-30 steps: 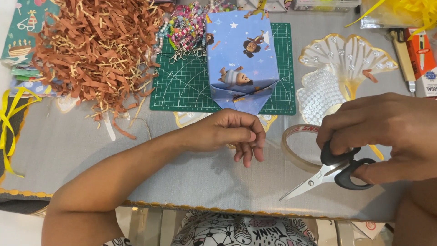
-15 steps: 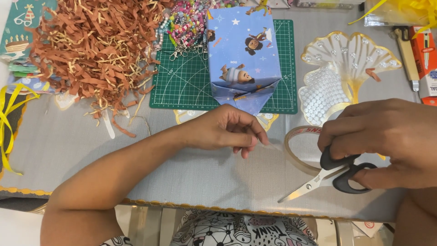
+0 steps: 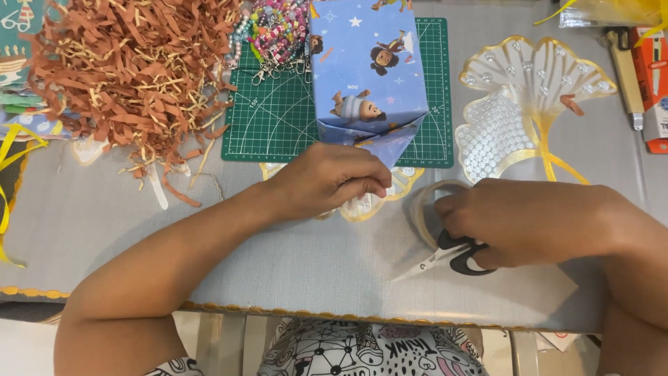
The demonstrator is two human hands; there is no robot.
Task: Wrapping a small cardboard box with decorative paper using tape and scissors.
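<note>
A box wrapped in blue cartoon-print paper (image 3: 365, 69) lies on a green cutting mat (image 3: 278, 118), its folded end flap pointing toward me. My left hand (image 3: 327, 182) rests on the grey table just below that flap, fingers curled in, with nothing visible in it. My right hand (image 3: 536, 221) grips black-handled scissors (image 3: 445, 256), blades pointing left. Its fingertips touch a clear tape roll (image 3: 426, 205) lying flat on the table.
A heap of brown shredded paper (image 3: 132, 69) fills the far left. Beaded trinkets (image 3: 278, 31) lie at the mat's top. A gold-edged fan-shaped tray (image 3: 529, 90) sits right of the mat, and a utility knife (image 3: 626, 76) at the far right. Yellow ribbon (image 3: 10, 160) hangs at the left edge.
My right hand has slid left with the scissors until its fingers reach the tape roll. My left hand has edged up toward the box flap.
</note>
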